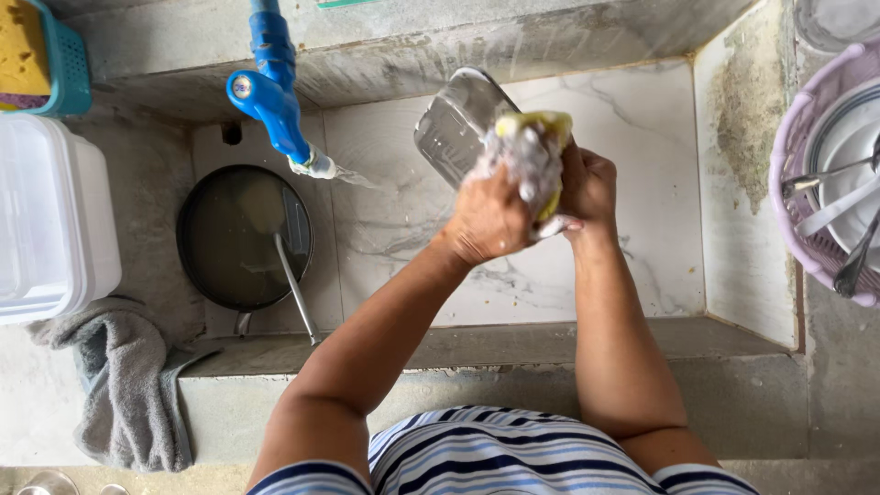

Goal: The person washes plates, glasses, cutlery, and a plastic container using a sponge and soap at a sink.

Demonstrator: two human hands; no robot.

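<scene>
the clear rectangular container is held up over the marble sink, tilted, its long axis running from the upper left down toward the hands, so that the free end points up and away toward the back wall and the near end sits at the grip. the left hand is closed around the container's near end from below and the left, fingers wrapped tight, so it carries the weight. the right hand is closed on a yellow sponge thick with white suds, pressing it against the container's near right edge; the two hands almost touch, with the sponge between them. so the container lies up and to the left of both grips, and the sponge side is the right. the left hand is the nearer one to the container's body, the right reaches only its edge through the sponge. well off to the left, the blue tap hangs over a dark round pan holding water and a metal spoon, apart from the hands. a grey towel drapes over the ledge beside a white tub; a lilac basket of plates and cutlery stands on the right.
</scene>
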